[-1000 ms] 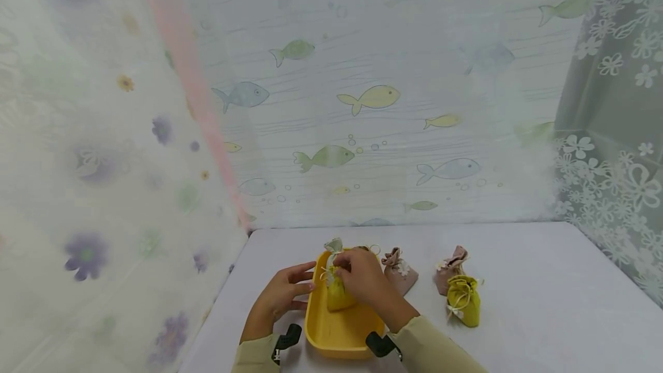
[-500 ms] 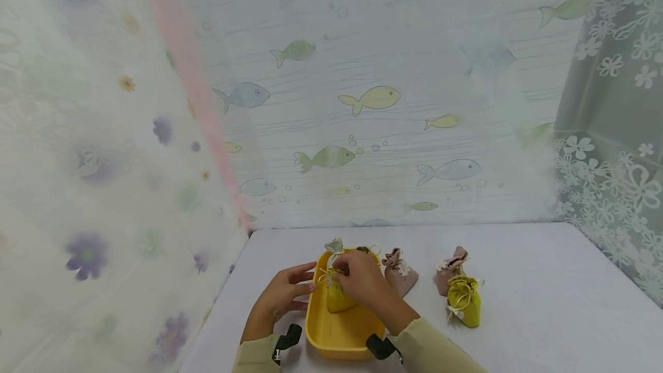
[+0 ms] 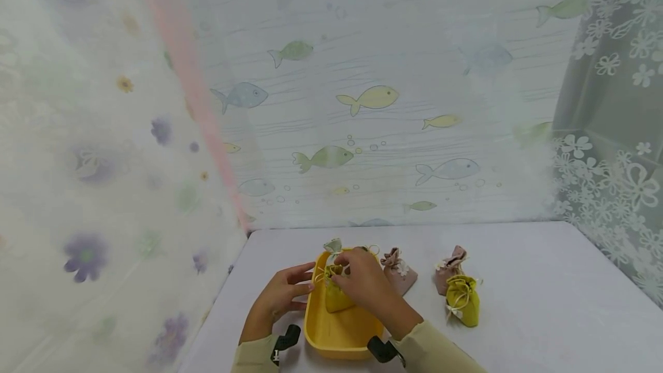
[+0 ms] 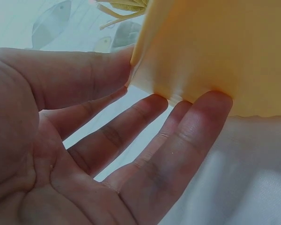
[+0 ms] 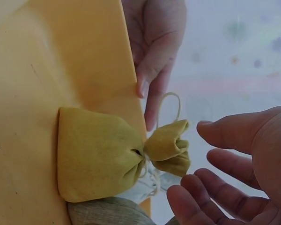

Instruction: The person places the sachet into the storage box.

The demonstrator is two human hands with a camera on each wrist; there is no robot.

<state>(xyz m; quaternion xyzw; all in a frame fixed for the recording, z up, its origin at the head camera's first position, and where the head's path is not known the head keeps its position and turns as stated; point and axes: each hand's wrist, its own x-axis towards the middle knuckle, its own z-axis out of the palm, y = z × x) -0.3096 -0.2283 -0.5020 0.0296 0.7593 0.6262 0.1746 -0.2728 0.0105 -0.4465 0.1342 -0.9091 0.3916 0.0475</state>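
Observation:
A mustard-yellow drawstring pouch leans inside the yellow plastic tray, its tied neck toward the far left. My right hand is right by that neck. In the right wrist view, the thumb and fingers of the right hand are spread apart around the ruffled top of the yellow pouch, without pinching it. My left hand rests against the tray's left side. Its thumb and slightly bent fingers touch the tray wall in the left wrist view. A pale grey-green pouch stands behind the yellow one.
A dusty-pink pouch lies just right of the tray. Farther right, another pink pouch sits behind a yellow pouch on the white tabletop. Patterned curtains border the table.
My right fingers have loosened and drawn slightly apart from the yellow pouch's neck, and its top shows more now. The left hand and tray have stayed put.

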